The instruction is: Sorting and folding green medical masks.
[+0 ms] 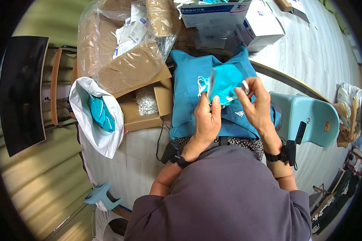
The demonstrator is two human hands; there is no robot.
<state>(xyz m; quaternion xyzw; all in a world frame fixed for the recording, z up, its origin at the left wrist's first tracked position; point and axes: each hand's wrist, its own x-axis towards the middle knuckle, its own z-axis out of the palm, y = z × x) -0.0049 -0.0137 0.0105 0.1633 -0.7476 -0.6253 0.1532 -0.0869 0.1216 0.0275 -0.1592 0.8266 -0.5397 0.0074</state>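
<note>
Teal mask (228,78) held above blue cloth (189,100).
Left hand (207,120): fingers pinch its lower edge, apparently to steady it; right hand (258,103): fingers curl at its side, grip unclear.

Over to the right I can see a pale blue plastic stool (318,120) on the pale plank floor (309,60), with a whitish plastic bag (345,94) just past it. Across on the left, a flat black panel (23,92) shows beside a strip of brown wood (57,86), near yellowish-green curtains (36,184). A smaller blue stool (99,195) sits close by.
</note>
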